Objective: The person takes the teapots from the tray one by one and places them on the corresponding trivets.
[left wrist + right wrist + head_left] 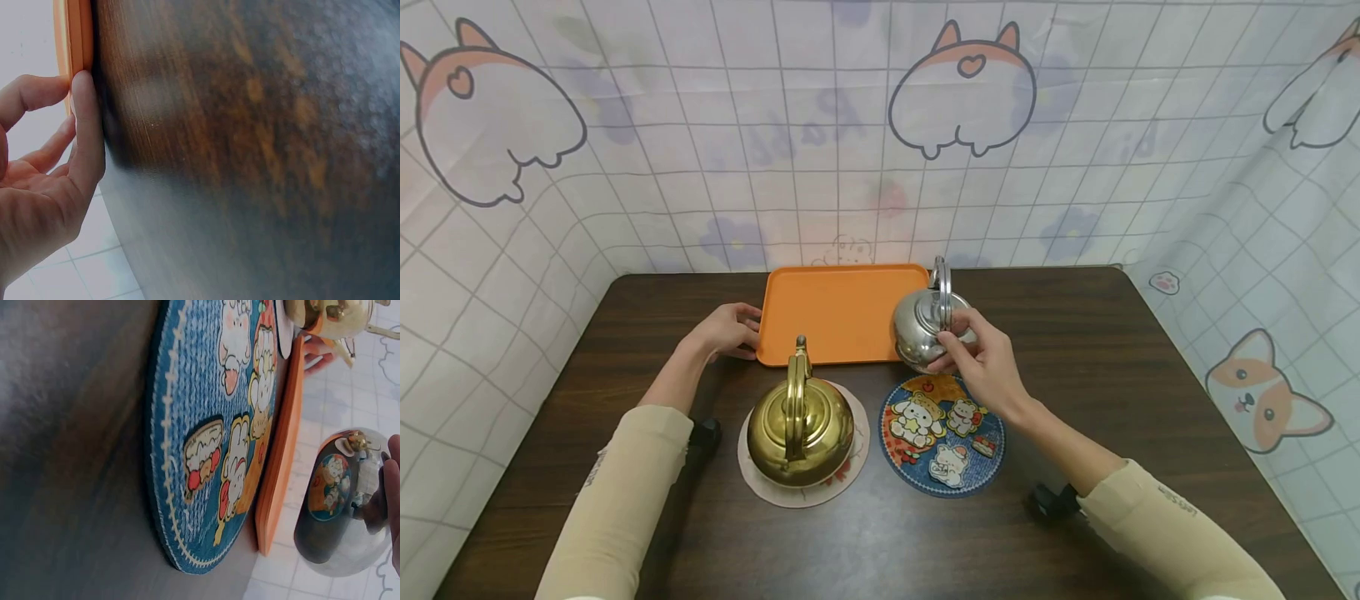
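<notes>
A silver kettle (916, 335) is over the right end of the orange tray (831, 317), raised off the table in the right wrist view. My right hand (988, 358) holds it, fingers at its handle; much of the grip falls outside the right wrist view. At the tray's left edge, my left hand (730, 331) pinches the rim between thumb and fingers, as the left wrist view shows. A gold kettle (801, 433) stands on a round pale coaster (859, 433), nearer to me than the tray. Right of it lies a round blue coaster (891, 462) with cartoon animals.
All of this is on a dark wood-grain table (1075, 350). Behind it and at both sides hangs a white checked curtain (842, 150) with cartoon dogs, close to the table's back edge. The gold kettle's arched handle (796, 400) stands upright near my left forearm.
</notes>
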A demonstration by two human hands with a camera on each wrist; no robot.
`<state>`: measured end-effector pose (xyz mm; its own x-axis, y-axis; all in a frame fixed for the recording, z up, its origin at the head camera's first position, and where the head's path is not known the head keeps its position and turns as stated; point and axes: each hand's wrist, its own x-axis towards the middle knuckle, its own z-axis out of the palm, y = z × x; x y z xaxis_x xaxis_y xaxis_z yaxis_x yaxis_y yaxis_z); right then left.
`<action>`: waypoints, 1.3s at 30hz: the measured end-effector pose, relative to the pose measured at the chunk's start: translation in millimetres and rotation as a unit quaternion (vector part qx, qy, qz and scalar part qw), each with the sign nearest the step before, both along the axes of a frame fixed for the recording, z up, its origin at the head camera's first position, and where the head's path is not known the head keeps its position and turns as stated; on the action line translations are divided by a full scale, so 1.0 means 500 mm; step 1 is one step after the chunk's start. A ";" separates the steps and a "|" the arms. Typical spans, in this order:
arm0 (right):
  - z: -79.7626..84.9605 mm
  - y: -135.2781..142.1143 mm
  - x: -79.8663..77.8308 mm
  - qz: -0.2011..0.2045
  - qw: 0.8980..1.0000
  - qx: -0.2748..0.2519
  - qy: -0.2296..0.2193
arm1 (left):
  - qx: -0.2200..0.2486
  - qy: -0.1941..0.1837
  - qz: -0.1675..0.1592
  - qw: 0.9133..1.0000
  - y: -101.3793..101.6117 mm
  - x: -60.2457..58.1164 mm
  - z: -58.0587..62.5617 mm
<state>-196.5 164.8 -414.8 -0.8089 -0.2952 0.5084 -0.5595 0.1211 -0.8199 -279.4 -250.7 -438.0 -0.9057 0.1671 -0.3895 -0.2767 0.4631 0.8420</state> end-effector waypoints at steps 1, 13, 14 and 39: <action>0.000 0.001 0.004 -0.001 1.000 0.001 0.001 | 0.000 0.000 -0.001 1.000 0.000 0.000 -0.001; -0.001 0.011 0.044 0.014 1.000 -0.003 0.019 | -0.002 0.002 0.000 1.000 0.002 0.001 0.003; -0.002 0.012 0.047 0.017 1.000 -0.006 0.020 | -0.001 0.002 0.000 1.000 0.002 0.001 0.003; -0.012 0.040 0.105 0.029 0.999 0.007 0.023 | -0.005 -0.004 -0.006 1.000 0.003 0.001 0.010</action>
<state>-143.9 184.5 -420.8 -0.7656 -0.3487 0.5406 -0.6035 0.0985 -0.7912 -278.9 -249.1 -433.0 -0.9003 0.1737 -0.3992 -0.2785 0.4751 0.8347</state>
